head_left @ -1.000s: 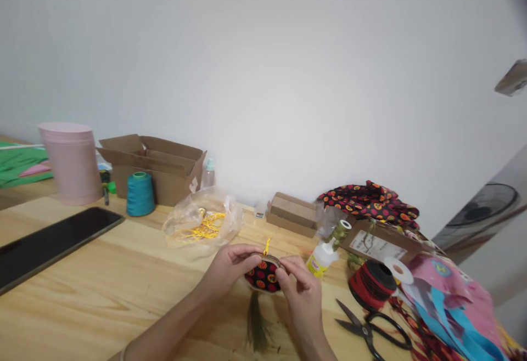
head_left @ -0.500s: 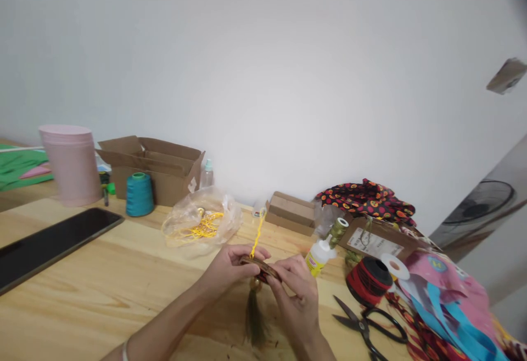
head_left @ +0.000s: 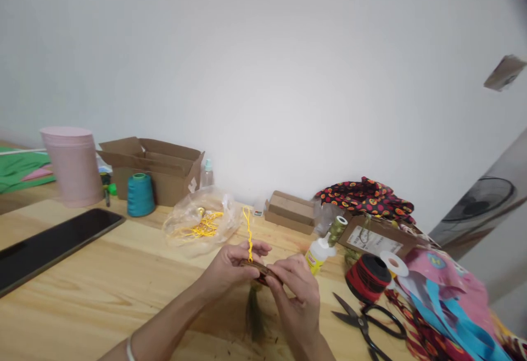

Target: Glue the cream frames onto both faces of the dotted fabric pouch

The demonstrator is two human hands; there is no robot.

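Between my two hands is a flat brown disc [head_left: 263, 269], seen nearly edge-on. My left hand [head_left: 230, 266] pinches its left side, thumb in front and fingers behind. Its right edge is held by the thumb and fingers of my right hand [head_left: 297, 289]. A braided yellow cord [head_left: 249, 235] with a loop at its top stands up from the disc near my left fingers. Below the disc hangs a dark green tassel [head_left: 255, 317], over the wooden table [head_left: 135, 295]. The underside of the disc is mostly hidden.
Black scissors [head_left: 362, 322] lie open at the right, near a red-and-black spool [head_left: 368, 278] and a glue bottle [head_left: 318, 254]. Behind my hands are a plastic bag [head_left: 206, 221] of yellow cords and a small box [head_left: 290, 211]. A phone [head_left: 57, 248] lies left.
The disc has tipped to a flatter, more edge-on view. The yellow cord's loop has swung left, and less of the tassel's top shows. Both hands keep their grip.
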